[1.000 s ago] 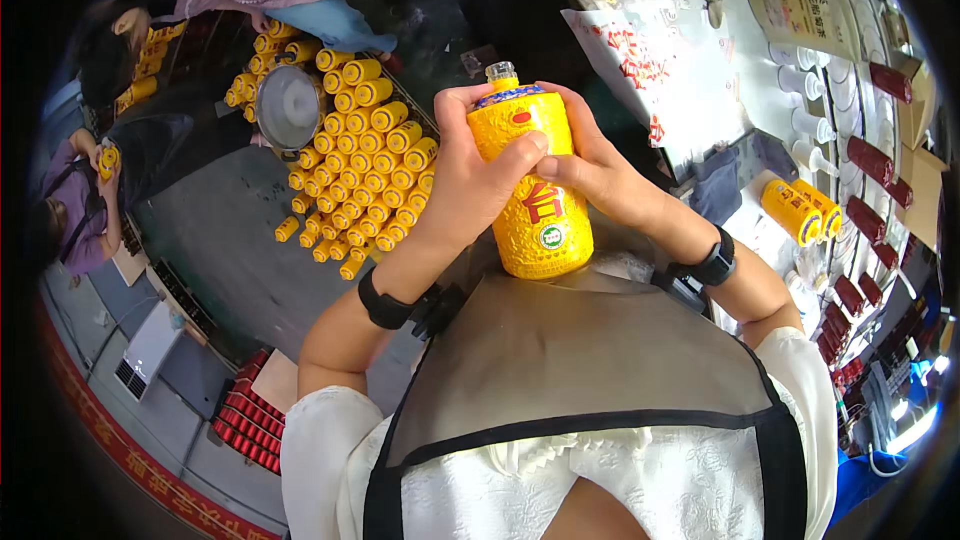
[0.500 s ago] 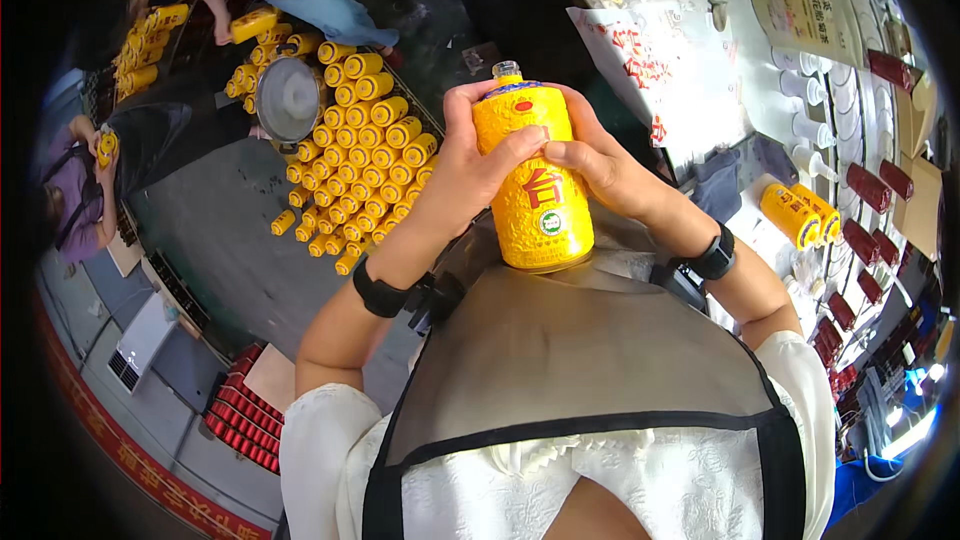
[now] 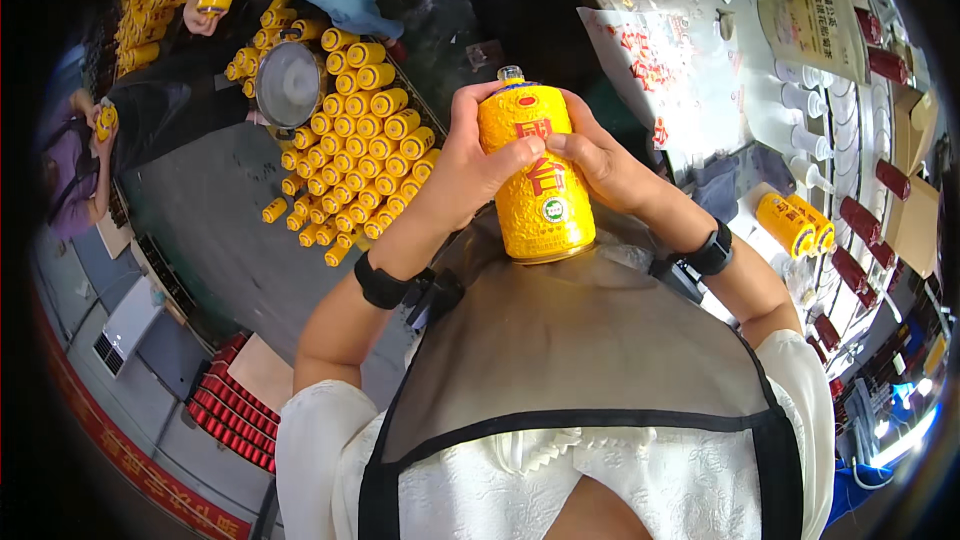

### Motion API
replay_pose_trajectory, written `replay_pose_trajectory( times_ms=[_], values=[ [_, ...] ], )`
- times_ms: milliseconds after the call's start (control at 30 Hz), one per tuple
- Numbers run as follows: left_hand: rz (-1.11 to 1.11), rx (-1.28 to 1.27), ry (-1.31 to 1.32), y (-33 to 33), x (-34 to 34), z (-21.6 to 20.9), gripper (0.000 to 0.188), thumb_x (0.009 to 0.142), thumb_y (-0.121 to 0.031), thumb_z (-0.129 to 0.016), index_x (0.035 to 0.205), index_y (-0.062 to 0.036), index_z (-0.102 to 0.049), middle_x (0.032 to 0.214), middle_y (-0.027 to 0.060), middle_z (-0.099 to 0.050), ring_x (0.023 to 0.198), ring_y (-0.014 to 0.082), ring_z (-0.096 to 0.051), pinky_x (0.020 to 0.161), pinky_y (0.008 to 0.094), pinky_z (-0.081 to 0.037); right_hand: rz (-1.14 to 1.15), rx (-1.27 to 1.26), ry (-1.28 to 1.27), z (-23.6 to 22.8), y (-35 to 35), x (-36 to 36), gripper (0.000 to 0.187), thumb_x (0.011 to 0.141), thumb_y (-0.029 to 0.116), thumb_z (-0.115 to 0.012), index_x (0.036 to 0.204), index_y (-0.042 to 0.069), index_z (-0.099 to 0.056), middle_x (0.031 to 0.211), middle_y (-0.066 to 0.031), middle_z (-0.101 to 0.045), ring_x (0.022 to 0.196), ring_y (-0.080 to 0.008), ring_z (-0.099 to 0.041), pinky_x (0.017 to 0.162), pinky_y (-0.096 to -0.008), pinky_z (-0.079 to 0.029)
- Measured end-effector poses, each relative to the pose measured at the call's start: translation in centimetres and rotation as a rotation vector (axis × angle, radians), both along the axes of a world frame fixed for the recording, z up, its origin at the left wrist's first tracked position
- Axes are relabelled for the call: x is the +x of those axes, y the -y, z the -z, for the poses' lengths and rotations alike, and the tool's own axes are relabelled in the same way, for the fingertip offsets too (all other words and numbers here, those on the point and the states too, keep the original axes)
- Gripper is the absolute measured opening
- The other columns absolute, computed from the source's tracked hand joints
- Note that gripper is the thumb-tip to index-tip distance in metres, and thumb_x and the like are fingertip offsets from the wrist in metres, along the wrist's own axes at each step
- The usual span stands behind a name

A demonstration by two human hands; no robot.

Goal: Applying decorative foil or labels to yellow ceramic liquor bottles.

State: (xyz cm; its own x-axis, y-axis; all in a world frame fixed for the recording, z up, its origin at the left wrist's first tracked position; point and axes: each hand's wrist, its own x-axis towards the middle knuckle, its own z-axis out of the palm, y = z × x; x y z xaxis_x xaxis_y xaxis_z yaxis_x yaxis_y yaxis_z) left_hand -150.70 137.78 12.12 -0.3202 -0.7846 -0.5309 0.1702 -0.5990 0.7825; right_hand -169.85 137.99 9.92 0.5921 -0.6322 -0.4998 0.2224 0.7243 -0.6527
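Note:
A textured yellow bottle [image 3: 540,210] with red characters and a clear glass neck stands upright between my hands, its base against my translucent apron [image 3: 590,340]. My left hand [image 3: 478,162] wraps its left side, and my right hand [image 3: 607,162] wraps the right side. Both thumbs press on the bottle's front and nearly meet at the middle. The other fingers go behind the bottle, where they are hidden. Each wrist carries a black strap with a small device.
Many yellow bottles [image 3: 365,135] stand packed at the left, beside a round metal pot [image 3: 289,85]. Two co-workers hold yellow bottles at upper left and far left. On the right-hand table lie two yellow bottles [image 3: 785,225], a white printed bag [image 3: 655,65], white cups and dark red pieces.
The bottle has turned slightly in my hands, so more of its red lettering faces me. The co-worker at upper left has lifted a yellow bottle away from the group.

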Motion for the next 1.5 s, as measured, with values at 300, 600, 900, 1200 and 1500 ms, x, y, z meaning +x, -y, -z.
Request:
replay_pose_trajectory(
  times_ms=[300,600,900,1200,1500],
  values=[
    [0.012,0.041,-0.082,1.0,0.7,-1.6,0.066,0.086,-0.016,-0.072,0.136,-0.0052,-0.030,0.125,0.0123,-0.048,0.116,0.0179,-0.052,0.098,0.0335,-0.048,0.095,0.020,0.036,-0.5,0.0,0.3,0.075,0.093,0.037,-0.055,0.148,0.004,-0.017,0.132,-0.0168,-0.045,0.121,-0.0223,-0.050,0.101,-0.0334,-0.043],
    [-0.006,0.016,-0.101,0.4,0.7,-1.8,0.065,0.086,-0.011,-0.070,0.137,-0.0060,-0.030,0.127,0.0112,-0.047,0.118,0.0172,-0.050,0.101,0.0329,-0.045,0.049,-0.024,0.018,-0.2,-0.1,0.1,0.074,0.093,0.036,-0.055,0.149,0.006,-0.017,0.133,-0.0164,-0.045,0.122,-0.0225,-0.048,0.102,-0.0339,-0.041],
    [0.017,-0.009,-0.100,1.3,1.3,-2.4,0.064,0.086,-0.011,-0.068,0.137,-0.0064,-0.030,0.129,0.0105,-0.045,0.120,0.0173,-0.048,0.102,0.0326,-0.043,0.100,0.008,0.070,-1.4,0.6,0.3,0.073,0.091,0.031,-0.052,0.150,0.008,-0.015,0.135,-0.0154,-0.042,0.123,-0.0232,-0.048,0.103,-0.0339,-0.041],
    [-0.023,0.011,-0.091,1.7,0.9,-3.0,0.056,0.089,-0.013,-0.060,0.136,-0.0053,-0.031,0.128,0.0106,-0.046,0.120,0.0169,-0.047,0.102,0.0322,-0.041,0.165,0.045,0.119,-1.4,0.7,0.2,0.071,0.089,0.027,-0.053,0.149,0.010,-0.019,0.139,-0.0151,-0.041,0.128,-0.0234,-0.046,0.106,-0.0363,-0.040],
    [0.016,-0.244,0.142,1.0,-0.3,-3.3,0.056,0.088,-0.012,-0.065,0.132,-0.0045,-0.032,0.123,0.0119,-0.045,0.114,0.0166,-0.050,0.098,0.0317,-0.044,0.134,-0.055,0.015,-3.4,0.8,0.9,0.074,0.090,0.026,-0.063,0.144,0.012,-0.014,0.127,-0.0156,-0.046,0.115,-0.0228,-0.052,0.095,-0.0341,-0.047]
  ],
)
